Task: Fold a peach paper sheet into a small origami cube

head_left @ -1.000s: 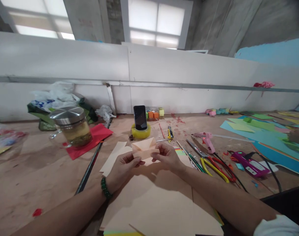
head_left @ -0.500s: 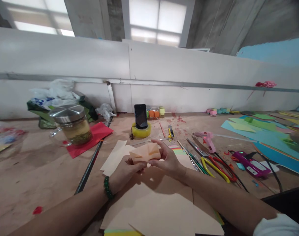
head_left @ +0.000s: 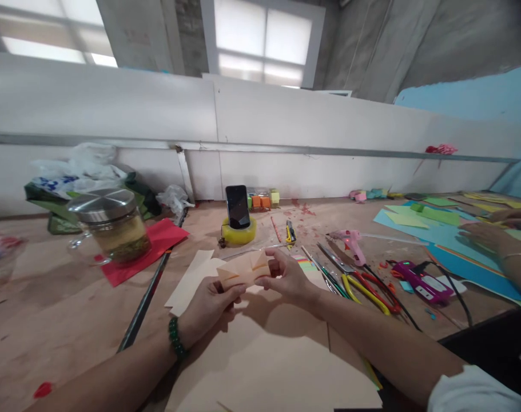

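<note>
A small folded piece of peach paper (head_left: 244,269) is held up between both hands, above larger peach sheets (head_left: 277,360) lying on the table. My left hand (head_left: 215,300), with a green bead bracelet at its wrist, pinches the left end, thumb along the lower edge. At the right end, my right hand (head_left: 288,276) grips the paper between thumb and fingers. Pointed flaps and creases show on the paper's face. Narrower peach strips (head_left: 191,280) lie to the left, beside my left hand.
A phone (head_left: 238,207) leans on a yellow tape roll (head_left: 239,232). Left stands a lidded glass mug (head_left: 118,229) on red paper (head_left: 168,237). Scissors (head_left: 343,266), pliers (head_left: 372,294), a pink glue gun (head_left: 352,246) and a purple power strip (head_left: 423,283) lie right, near another person's hands (head_left: 485,234).
The view has shifted slightly, moving the scene left. The folded paper has tilted a little and its flaps stand differently in my hands. More of the other person's hands shows at the right.
</note>
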### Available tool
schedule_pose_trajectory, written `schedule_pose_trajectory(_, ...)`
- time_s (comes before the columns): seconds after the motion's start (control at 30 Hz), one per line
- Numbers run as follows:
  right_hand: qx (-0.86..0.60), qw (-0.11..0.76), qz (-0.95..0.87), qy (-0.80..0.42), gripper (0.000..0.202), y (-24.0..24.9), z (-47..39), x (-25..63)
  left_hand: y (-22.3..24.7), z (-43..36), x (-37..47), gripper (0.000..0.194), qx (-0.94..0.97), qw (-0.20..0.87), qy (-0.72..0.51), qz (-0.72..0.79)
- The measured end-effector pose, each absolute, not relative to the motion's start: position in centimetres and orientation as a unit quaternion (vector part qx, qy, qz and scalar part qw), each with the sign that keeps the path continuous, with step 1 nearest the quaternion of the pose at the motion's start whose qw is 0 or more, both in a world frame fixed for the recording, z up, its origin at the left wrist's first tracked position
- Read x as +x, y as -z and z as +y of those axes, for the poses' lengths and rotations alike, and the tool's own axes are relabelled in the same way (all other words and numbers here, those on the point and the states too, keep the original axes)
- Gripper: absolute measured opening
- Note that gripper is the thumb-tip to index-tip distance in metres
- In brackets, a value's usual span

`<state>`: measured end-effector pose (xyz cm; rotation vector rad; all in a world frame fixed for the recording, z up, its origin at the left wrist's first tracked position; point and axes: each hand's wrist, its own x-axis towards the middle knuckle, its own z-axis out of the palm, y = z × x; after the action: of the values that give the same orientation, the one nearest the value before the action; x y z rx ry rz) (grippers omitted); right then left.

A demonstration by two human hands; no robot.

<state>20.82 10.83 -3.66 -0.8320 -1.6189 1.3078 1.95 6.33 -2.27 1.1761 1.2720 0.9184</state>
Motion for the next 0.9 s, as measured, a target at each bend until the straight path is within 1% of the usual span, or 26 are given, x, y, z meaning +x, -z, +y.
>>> schedule_pose_trajectory(0.13, -0.34, 0.453, -0.648, -0.509, 0.046, 3.8, 11.3, 21.1, 2.3, 6.6, 1.7, 0.042, 0.496, 0.529, -0.431, 0.537)
schedule_pose_trajectory(0.3, -0.31, 0.424, -0.641, -0.56, 0.051, 3.5, 11.3, 21.2, 2.2, 6.7, 1.4, 0.043, 0.482, 0.506, -0.496, 0.516)
schedule_pose_trajectory(0.37, -0.285, 0.406, -0.647, -0.579, 0.049, 3.0, 11.1, 21.4, 2.2, 6.8, 1.2, 0.045, 0.492, 0.495, -0.499, 0.514)
schedule_pose_trajectory(0.47, -0.246, 0.405, -0.645, -0.6, 0.047, 2.5, 10.9, 21.7, 2.2, 6.8, 0.9, 0.047, 0.542, 0.483, -0.464, 0.508)
schedule_pose_trajectory(0.6, -0.266, 0.415, -0.601, -0.629, 0.041, 2.9, 11.0, 21.8, 2.1, 6.5, 0.9, 0.046, 0.608, 0.5, -0.399, 0.471)
schedule_pose_trajectory(0.7, -0.281, 0.387, -0.583, -0.656, 0.033, 3.6, 11.3, 21.3, 2.2, 6.6, 1.0, 0.044, 0.59, 0.486, -0.437, 0.474)
schedule_pose_trajectory(0.77, -0.294, 0.402, -0.575, -0.65, 0.033, 3.8, 11.5, 20.7, 2.4, 6.8, 1.0, 0.041, 0.549, 0.483, -0.485, 0.478)
schedule_pose_trajectory(0.8, -0.302, 0.419, -0.568, -0.641, 0.033, 3.9, 11.7, 20.4, 2.6, 6.9, 1.1, 0.049, 0.53, 0.494, -0.501, 0.473)
schedule_pose_trajectory(0.87, -0.318, 0.449, -0.553, -0.625, 0.033, 3.8, 11.7, 19.9, 3.1, 7.1, 1.1, 0.077, 0.514, 0.532, -0.501, 0.448)
schedule_pose_trajectory(0.9, -0.323, 0.456, -0.55, -0.621, 0.032, 3.9, 11.6, 19.7, 3.3, 7.1, 1.2, 0.088, 0.519, 0.547, -0.491, 0.436)
